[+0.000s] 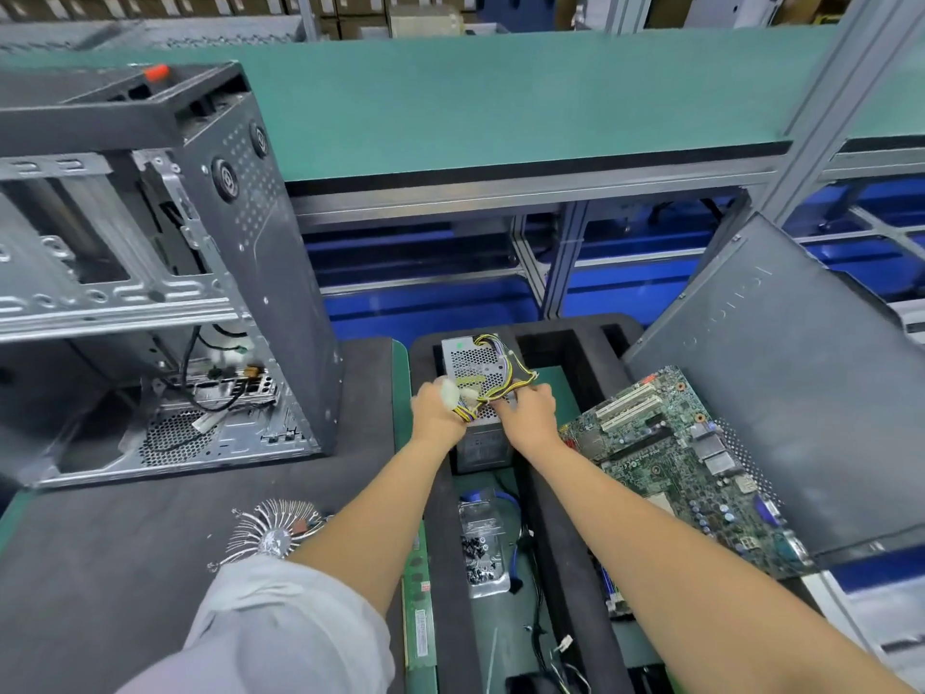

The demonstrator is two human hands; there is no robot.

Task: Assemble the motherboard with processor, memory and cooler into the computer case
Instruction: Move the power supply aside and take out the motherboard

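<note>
The cable bundle (pixel 493 388) is gripped by both hands over the power supply (pixel 478 393): its white connectors are held in the left hand (pixel 436 410), its yellow-and-black wires pinched by the right hand (pixel 528 410). The wires are best gathered clear before the unit is lifted, probably. The motherboard (pixel 685 468) lies just right of the power supply, the computer case (pixel 165 273) well to its left.

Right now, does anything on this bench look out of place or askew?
Yes. The motherboard lies tilted, propped on the foam tray's edge and the grey side panel, not flat. The cooler sits loose on the mat.
</note>
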